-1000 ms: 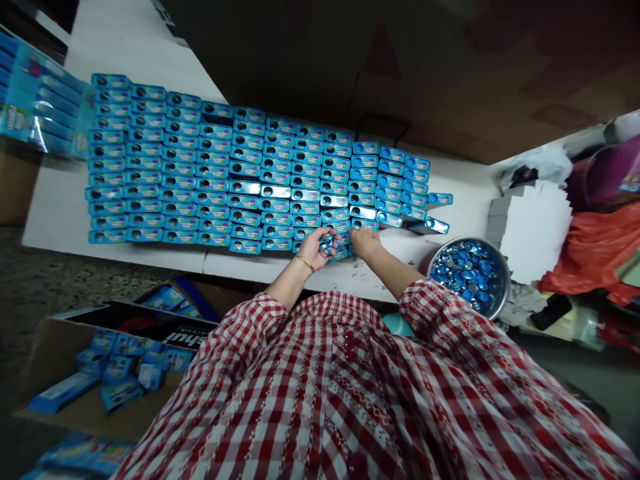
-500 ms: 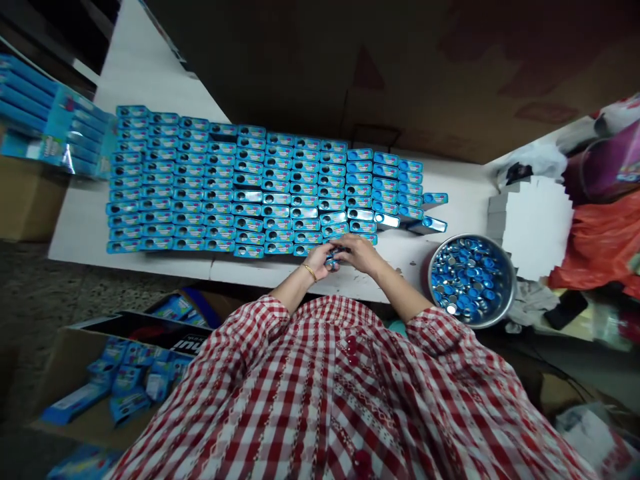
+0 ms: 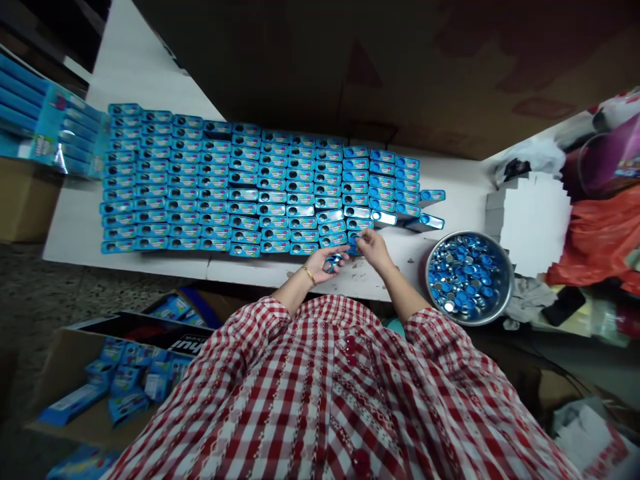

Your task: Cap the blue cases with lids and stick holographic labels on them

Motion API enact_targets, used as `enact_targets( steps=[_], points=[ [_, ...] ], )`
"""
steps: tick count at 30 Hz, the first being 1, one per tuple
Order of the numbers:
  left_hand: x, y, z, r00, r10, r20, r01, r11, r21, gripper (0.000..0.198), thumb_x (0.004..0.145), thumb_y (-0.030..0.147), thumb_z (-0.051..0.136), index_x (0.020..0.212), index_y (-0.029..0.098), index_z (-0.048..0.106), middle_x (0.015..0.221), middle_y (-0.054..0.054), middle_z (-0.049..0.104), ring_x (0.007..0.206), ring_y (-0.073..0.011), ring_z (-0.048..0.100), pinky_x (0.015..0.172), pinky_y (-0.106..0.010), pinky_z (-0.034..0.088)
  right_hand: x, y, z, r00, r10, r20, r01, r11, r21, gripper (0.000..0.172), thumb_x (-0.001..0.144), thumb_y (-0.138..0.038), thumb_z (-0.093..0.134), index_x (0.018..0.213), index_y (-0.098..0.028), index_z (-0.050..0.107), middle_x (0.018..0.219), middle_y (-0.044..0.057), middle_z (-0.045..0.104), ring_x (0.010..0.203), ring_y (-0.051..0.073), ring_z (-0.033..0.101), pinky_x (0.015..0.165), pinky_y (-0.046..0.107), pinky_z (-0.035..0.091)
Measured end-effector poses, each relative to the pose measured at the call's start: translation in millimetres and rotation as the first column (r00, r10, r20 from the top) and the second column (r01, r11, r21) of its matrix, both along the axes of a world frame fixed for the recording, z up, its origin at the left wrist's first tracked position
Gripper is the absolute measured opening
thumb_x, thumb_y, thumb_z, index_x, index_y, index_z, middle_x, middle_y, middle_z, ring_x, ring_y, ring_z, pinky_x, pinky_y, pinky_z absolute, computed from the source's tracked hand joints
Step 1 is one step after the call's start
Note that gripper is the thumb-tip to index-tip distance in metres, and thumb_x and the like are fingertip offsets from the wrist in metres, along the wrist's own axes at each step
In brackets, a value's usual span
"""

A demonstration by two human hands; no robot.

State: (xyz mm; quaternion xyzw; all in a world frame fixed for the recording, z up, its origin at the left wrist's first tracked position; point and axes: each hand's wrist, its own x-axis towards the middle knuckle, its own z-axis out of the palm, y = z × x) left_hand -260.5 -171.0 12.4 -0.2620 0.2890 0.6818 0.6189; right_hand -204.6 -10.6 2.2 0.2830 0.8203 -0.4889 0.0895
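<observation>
Rows of small blue boxes (image 3: 215, 181) stand packed together on the white table (image 3: 260, 268), most with a dark round spot on the top face. My left hand (image 3: 316, 259), with a bracelet at the wrist, is cupped palm up around several small shiny round caps (image 3: 331, 264). Its fingertips reach toward the near right end of the rows. There my right hand (image 3: 375, 250) has its thumb and fingers pinched at the top of a blue box (image 3: 353, 240). Whatever sits between those fingertips is too small to make out.
A metal bowl (image 3: 509, 293) of loose blue and silver caps stands on the right. Behind it are white cartons (image 3: 533, 223) and an orange bag (image 3: 590, 240). A large brown carton (image 3: 320, 67) borders the far side. Lower left, an open carton (image 3: 60, 360) holds blue packs.
My right hand has moved from above my left palm, up and right onto a box. My left hand has opened a little, showing the caps. The view has shifted slightly.
</observation>
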Motion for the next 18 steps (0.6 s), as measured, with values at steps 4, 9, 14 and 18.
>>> enact_targets(
  steps=[4,9,14,18],
  points=[
    [-8,-13,0.2,0.985,0.169,0.043,-0.169,0.986,-0.005,0.022,0.084,0.017,0.043,0.09,0.01,0.063,0.073,-0.008,0.061,0.057,-0.0098,0.055,0.045,-0.016,0.043,-31,10,8.5,0.944,0.137,0.301,-0.259,0.871,0.417,0.017,0.08,-0.023,0.052,0.093,-0.015,0.061,0.09,0.011,0.067,0.09,0.023,0.061,0.079,0.032,0.046],
    [-16,-25,4.4,0.954,0.298,0.036,-0.296,0.953,-0.068,0.019,0.083,0.015,0.044,0.088,0.011,0.062,0.074,-0.007,0.063,0.062,-0.0108,0.058,0.053,-0.02,0.049,-61,7,9.5,0.792,0.174,0.586,-0.499,0.737,0.455,0.046,0.076,-0.023,0.061,0.119,-0.012,0.05,0.108,0.02,0.062,0.102,0.028,0.059,0.08,0.034,0.046],
    [-21,-26,6.5,0.926,0.378,0.024,-0.376,0.924,-0.066,0.018,0.082,0.015,0.045,0.088,0.011,0.062,0.081,-0.009,0.065,0.075,-0.0143,0.063,0.067,-0.028,0.054,-68,15,6.0,0.754,0.173,0.634,-0.521,0.746,0.416,0.055,0.071,-0.035,0.069,0.119,-0.015,0.05,0.113,0.017,0.06,0.105,0.028,0.057,0.08,0.035,0.046],
    [-23,-26,6.0,0.914,0.403,0.054,-0.398,0.914,-0.085,0.016,0.081,0.015,0.047,0.085,0.011,0.062,0.081,-0.011,0.064,0.079,-0.0171,0.064,0.07,-0.032,0.054,-49,3,20.1,0.845,0.214,0.489,-0.468,0.739,0.485,0.035,0.081,-0.034,0.059,0.112,-0.019,0.056,0.103,0.012,0.064,0.098,0.026,0.059,0.079,0.034,0.044]
  ],
)
